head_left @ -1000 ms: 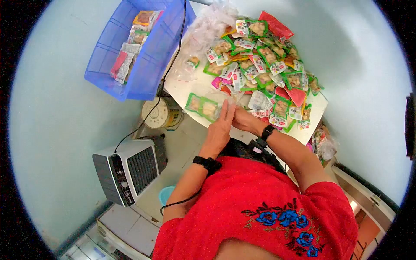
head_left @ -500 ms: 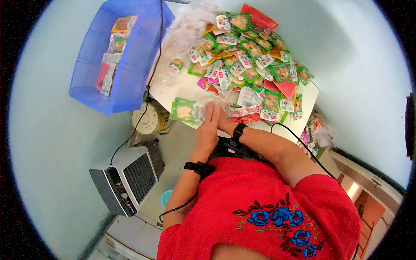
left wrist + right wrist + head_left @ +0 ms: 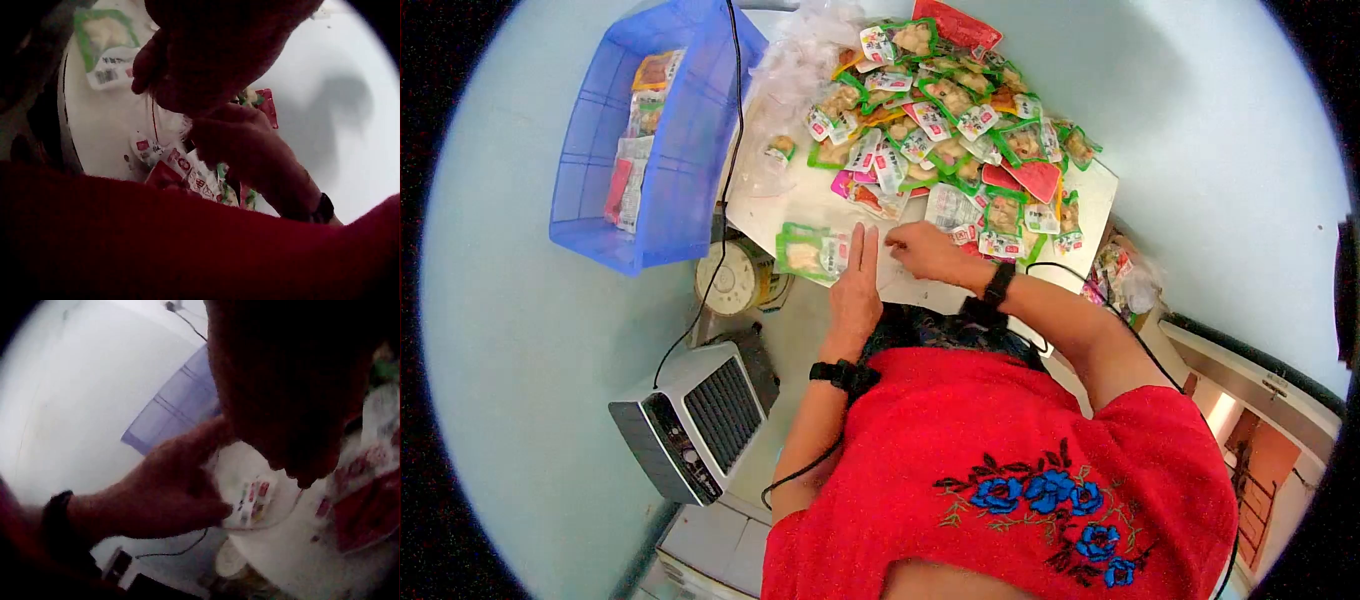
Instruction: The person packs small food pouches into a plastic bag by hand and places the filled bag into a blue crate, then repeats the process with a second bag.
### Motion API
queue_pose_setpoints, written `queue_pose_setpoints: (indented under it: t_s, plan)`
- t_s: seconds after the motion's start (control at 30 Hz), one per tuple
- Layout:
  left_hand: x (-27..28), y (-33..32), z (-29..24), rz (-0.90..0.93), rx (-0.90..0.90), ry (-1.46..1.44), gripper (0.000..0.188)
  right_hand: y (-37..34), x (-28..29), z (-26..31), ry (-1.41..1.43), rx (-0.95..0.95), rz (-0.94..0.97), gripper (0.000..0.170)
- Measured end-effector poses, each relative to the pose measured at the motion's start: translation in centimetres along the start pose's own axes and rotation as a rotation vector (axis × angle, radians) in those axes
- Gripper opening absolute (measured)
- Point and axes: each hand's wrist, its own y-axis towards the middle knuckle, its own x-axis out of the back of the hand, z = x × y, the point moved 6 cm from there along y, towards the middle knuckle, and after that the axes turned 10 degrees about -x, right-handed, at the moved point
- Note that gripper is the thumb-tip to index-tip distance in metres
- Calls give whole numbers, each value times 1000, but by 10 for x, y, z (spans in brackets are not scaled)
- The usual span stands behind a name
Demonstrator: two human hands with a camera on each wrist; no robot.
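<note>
A clear plastic bag [image 3: 284, 503] with a thin red line along its edge spans the space between both hands. A green-edged snack packet [image 3: 803, 252] with pale food and a white label shows through it at the far end. My left hand [image 3: 855, 300] grips the bag, index and middle fingers stretched along the top and thumb below. To its right, my right hand [image 3: 940, 257] has curled fingers pinching the bag's edge, where the red line meets its fingertips [image 3: 304, 482]. In the left wrist view a packet [image 3: 107, 37] lies beyond the dark left hand.
A heap of snack packets [image 3: 950, 110] covers the back of the white table [image 3: 750, 215]. Loose clear bags [image 3: 800, 60] lie left of it. A blue crate [image 3: 675, 190] with several packets stands farther left, a black cable [image 3: 738, 110] crossing it. Below stand a bucket [image 3: 725, 285] and an air cooler [image 3: 690, 420].
My right hand has moved away from the left, which it was pressed against earlier, leaving a gap between them. The table and crate have shifted left in the head view.
</note>
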Motion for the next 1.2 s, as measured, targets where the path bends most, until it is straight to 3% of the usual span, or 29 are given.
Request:
queue_pose_setpoints:
  t_s: [0.03,0.13,0.33,0.43,0.53,0.63,0.73,0.83,0.93,1.03,1.13,1.2]
  plan:
    - [2,0,-3,13,3,7,85,-7,15,-1,-106,111,-115,15]
    - [7,0,-9,-4,12,14,81,-26,56,-10,-535,144,-155,19]
    - [4,-1,-13,-37,-24,23,82,-33,44,-43,-644,157,-89,23]
    - [8,-1,-15,27,43,-4,84,-33,47,-33,-591,212,-114,18]
    - [7,-3,-14,-25,24,-39,84,-22,43,-46,-520,44,67,14]
    - [0,-1,-8,36,72,-18,84,-32,67,-33,-260,-22,33,19]
    - [3,-2,-8,-4,60,-60,85,-43,94,-15,-40,-205,35,28]
    - [0,-1,-5,8,57,-43,86,-48,101,-18,48,-139,-29,38]
    - [-4,-1,-1,-71,48,-22,86,-51,91,-14,210,-148,30,36]
    - [1,-2,2,-103,62,-21,85,-50,68,-28,412,-413,188,32]
    - [4,-1,0,-141,-7,-6,84,-51,61,-21,523,-445,239,30]
    - [4,-1,-2,-57,33,-26,84,-49,53,-18,580,-413,214,28]
